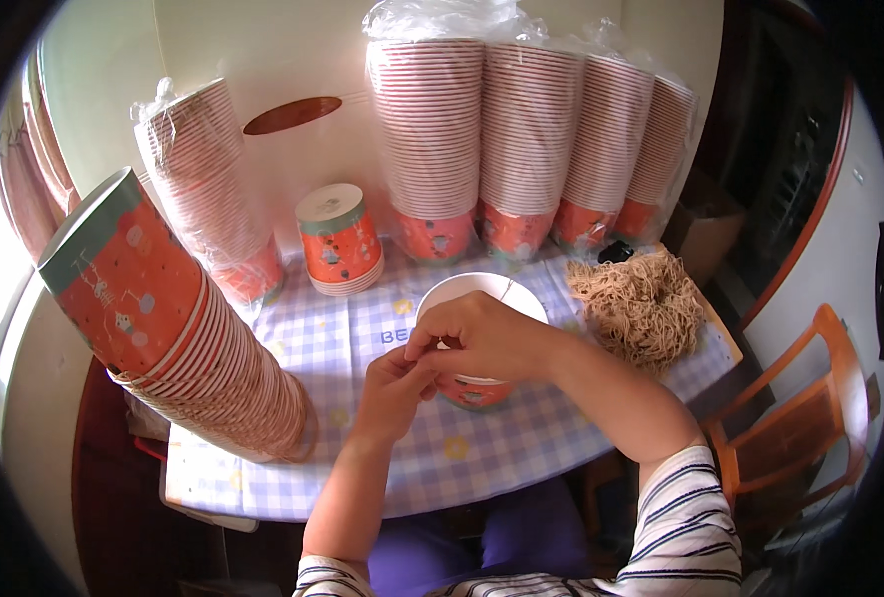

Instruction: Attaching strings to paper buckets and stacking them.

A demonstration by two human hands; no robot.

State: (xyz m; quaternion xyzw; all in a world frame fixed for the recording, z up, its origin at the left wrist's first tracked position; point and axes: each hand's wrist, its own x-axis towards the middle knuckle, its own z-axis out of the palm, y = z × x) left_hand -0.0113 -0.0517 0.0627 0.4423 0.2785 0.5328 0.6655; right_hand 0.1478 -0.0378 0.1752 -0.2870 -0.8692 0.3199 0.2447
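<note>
An orange and green paper bucket (475, 393) stands upright near the middle of the table, its white inside facing up. A thin light strand shows at its far rim. My right hand (477, 336) reaches over the bucket and hides much of its opening. At the near left of the rim its bent fingers meet those of my left hand (398, 386). Both hands are closed, fingertips pinched together; whatever lies between them is too small to make out. To the right of the bucket lies a tangled heap of tan strings (641, 306).
A tall leaning stack of upturned buckets (203, 328), with tan strings along its rims, rises at the left. Plastic-wrapped bucket stacks (427, 129) line the back, with another wrapped stack (198, 179) back left. A short upturned stack (339, 239) stands between. A wooden chair (790, 418) is at right.
</note>
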